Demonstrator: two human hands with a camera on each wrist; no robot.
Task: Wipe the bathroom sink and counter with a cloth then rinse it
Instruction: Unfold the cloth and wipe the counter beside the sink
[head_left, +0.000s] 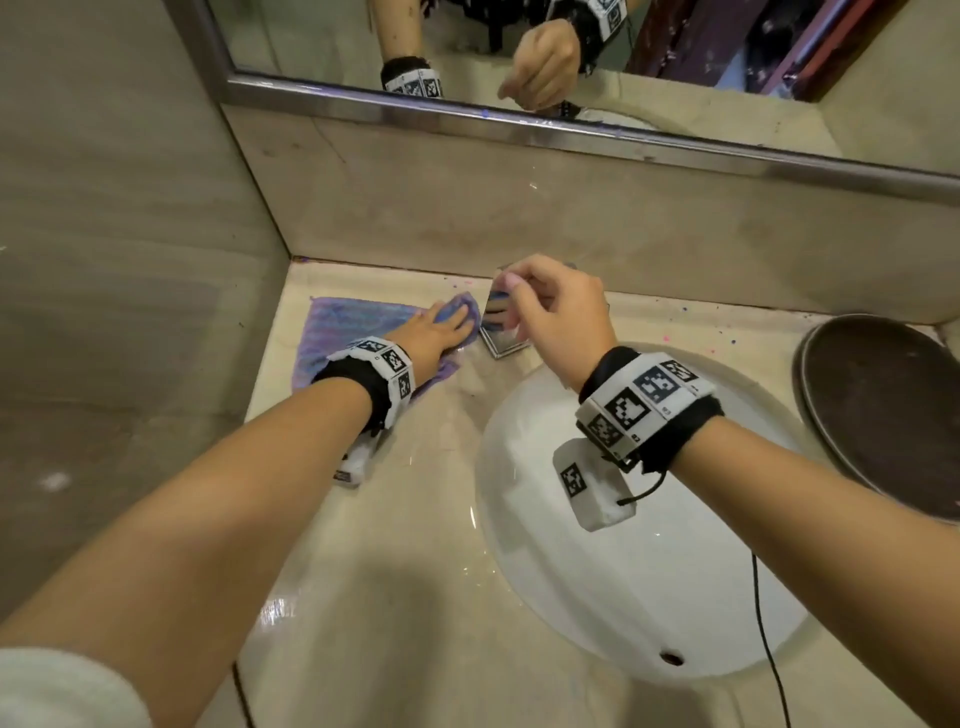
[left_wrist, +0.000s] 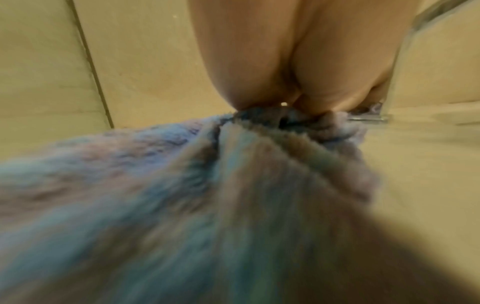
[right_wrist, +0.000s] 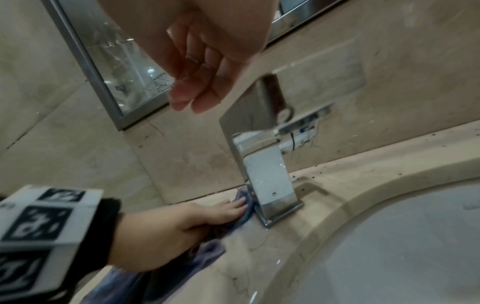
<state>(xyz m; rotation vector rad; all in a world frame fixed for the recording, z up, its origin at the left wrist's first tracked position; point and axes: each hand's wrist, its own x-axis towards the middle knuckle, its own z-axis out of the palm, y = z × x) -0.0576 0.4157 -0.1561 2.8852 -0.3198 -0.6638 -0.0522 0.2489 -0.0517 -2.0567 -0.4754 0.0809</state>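
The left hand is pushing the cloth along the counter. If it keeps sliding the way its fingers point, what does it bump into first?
Probably the faucet: the left hand presses the cloth close against its base.

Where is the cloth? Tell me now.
In the head view, the cloth lies on the counter left of the sink, pressed by the left hand against the faucet base.
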